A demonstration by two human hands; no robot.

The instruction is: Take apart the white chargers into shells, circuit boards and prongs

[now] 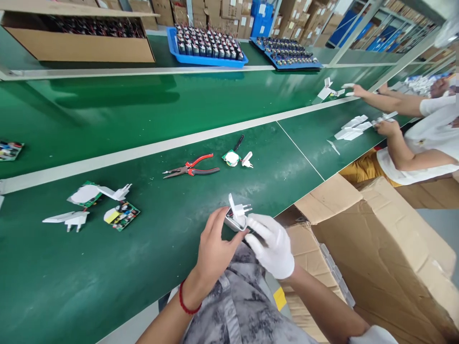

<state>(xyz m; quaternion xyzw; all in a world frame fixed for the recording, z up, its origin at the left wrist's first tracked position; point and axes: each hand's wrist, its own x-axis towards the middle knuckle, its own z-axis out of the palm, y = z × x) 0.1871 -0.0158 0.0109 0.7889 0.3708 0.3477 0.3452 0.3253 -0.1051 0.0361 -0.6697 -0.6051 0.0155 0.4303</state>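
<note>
Near the front edge of the bench, my left hand (218, 239), bare with a red cord on the wrist, is closed around a white power adapter case (234, 220). A white plug piece (239, 209) with two pins tilts up out of the case's open end. In a white glove, my right hand (272, 244) has its fingertips at the case's right side; the exact contact is partly hidden. Beyond the hands lie red-handled long-nose pliers (191, 167) and a circuit board (231, 157) beside a small white plug (247, 160).
On the left of the green bench (161, 258) are circuit boards (122, 216) with white plug pieces (71, 219). A blue tray (211, 61) of components stands on the back shelf. Cardboard boxes (380, 234) stand at my right. A co-worker (412, 138) handles white parts farther right.
</note>
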